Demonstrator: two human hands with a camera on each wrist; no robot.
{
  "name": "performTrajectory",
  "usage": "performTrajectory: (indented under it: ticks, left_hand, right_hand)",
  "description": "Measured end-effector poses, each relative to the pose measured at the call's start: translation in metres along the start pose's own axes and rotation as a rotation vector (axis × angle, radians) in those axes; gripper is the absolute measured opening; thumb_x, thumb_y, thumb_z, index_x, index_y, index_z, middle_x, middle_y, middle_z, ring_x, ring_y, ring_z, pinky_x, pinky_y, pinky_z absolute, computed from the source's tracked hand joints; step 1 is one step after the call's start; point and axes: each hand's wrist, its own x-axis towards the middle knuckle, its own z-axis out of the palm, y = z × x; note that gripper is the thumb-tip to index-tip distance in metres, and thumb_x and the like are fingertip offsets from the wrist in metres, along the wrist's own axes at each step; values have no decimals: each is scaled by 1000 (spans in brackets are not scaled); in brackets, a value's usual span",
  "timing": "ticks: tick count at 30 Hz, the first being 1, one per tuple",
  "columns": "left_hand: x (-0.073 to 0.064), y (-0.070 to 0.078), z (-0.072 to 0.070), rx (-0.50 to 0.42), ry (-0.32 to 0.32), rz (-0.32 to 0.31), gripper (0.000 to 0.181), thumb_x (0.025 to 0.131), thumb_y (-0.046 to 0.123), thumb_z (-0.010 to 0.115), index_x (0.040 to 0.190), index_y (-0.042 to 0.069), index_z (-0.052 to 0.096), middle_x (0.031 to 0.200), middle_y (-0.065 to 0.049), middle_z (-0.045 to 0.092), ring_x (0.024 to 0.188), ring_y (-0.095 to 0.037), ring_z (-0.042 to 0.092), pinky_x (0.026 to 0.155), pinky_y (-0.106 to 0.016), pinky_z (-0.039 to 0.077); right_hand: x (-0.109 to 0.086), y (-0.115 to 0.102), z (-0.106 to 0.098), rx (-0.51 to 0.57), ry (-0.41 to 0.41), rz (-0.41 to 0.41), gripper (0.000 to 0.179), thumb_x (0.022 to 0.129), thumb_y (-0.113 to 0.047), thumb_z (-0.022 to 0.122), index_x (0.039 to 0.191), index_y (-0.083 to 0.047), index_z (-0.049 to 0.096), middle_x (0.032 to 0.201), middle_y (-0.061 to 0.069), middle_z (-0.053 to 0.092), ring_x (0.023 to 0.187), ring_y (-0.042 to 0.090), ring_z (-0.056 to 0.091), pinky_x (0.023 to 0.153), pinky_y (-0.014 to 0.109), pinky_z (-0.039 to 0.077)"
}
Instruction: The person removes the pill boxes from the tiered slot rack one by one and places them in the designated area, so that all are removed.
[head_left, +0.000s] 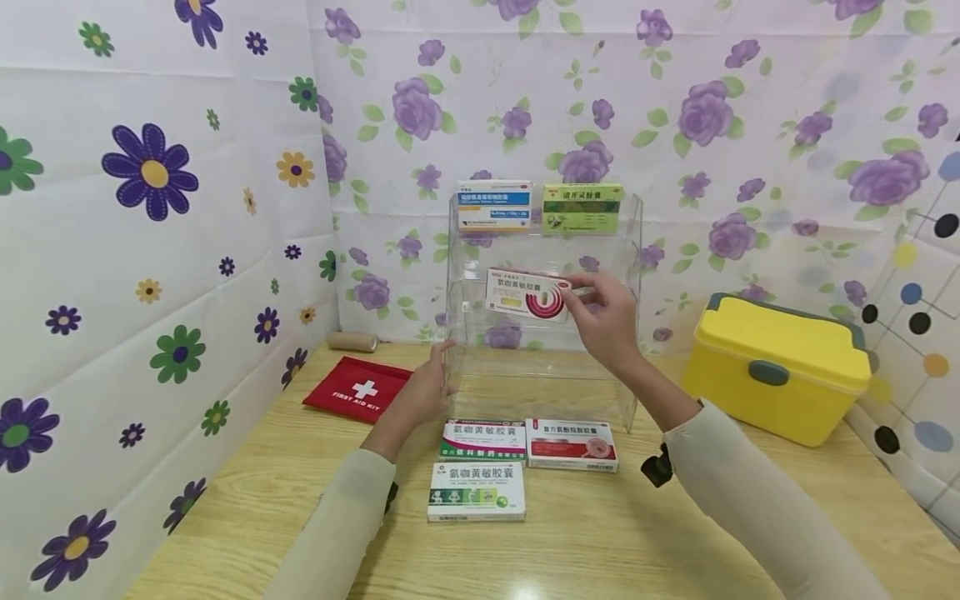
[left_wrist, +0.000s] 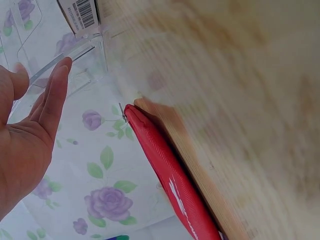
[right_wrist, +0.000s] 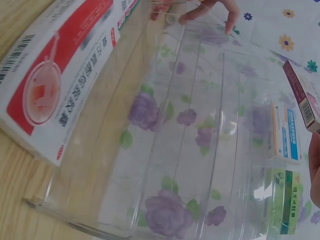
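Observation:
My right hand (head_left: 606, 321) pinches a white medicine box (head_left: 521, 296) with red rings by its right end, in front of the middle tiers of a clear stepped display stand (head_left: 543, 372). In the right wrist view this box (right_wrist: 302, 97) shows edge-on at the right. My left hand (head_left: 423, 390) holds the stand's left side edge; the left wrist view has thumb and fingers on either side of the clear panel (left_wrist: 82, 55). On the top tier stand a blue-and-white medicine box (head_left: 495, 207) and a green medicine box (head_left: 582, 208), side by side.
Before the stand lie a pink-green box (head_left: 482, 440), a red-white box (head_left: 572, 444) and a white-green box (head_left: 477, 492). A red first aid pouch (head_left: 358, 389) and a cardboard tube (head_left: 352, 342) lie left. A yellow case (head_left: 780, 367) stands right on the wooden table (head_left: 600, 533).

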Motion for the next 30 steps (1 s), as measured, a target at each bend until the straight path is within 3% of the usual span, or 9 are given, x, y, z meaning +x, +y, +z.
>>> performTrajectory:
  ticks: [7, 11, 14, 23, 30]
  left_hand:
    - [0, -1, -1, 1, 0, -7, 86, 90, 0, 69, 153, 23, 14, 114, -18, 61, 89, -27, 60, 81, -43, 54]
    - [1, -2, -1, -4, -3, -11, 87, 90, 1, 69, 152, 25, 13, 116, -19, 60, 89, -27, 59, 81, -44, 54]
    - [2, -3, 1, -9, -8, -13, 87, 90, 1, 69, 153, 26, 13, 119, -21, 60, 90, -27, 59, 80, -43, 54]
    - [2, -3, 2, -18, 5, -9, 86, 90, 1, 70, 153, 25, 15, 111, -18, 60, 82, -26, 57, 73, -40, 52]
    - [1, -2, 2, -17, 2, -16, 87, 90, 1, 69, 152, 26, 14, 120, -20, 60, 88, -27, 60, 78, -42, 55]
  right_hand:
    - [-14, -26, -13, -13, -21, 32, 18, 87, 4, 72, 105, 7, 69, 92, 19, 65, 75, 30, 65, 66, 13, 49]
    - [-20, -37, -22, -12, -50, 44, 20, 88, 4, 70, 108, 6, 69, 95, 18, 66, 75, 20, 66, 59, 14, 49]
    - [-26, -35, -29, -9, -76, 58, 21, 88, 4, 70, 110, 5, 69, 101, 18, 68, 74, 17, 66, 51, 16, 49]
    - [-43, -34, -45, 40, -152, 161, 22, 90, 2, 70, 110, 9, 66, 99, 21, 69, 74, 40, 68, 42, 24, 49]
    - [-54, -33, -56, 27, -193, 186, 20, 90, 1, 69, 109, 8, 66, 96, 20, 68, 72, 32, 68, 42, 25, 49]
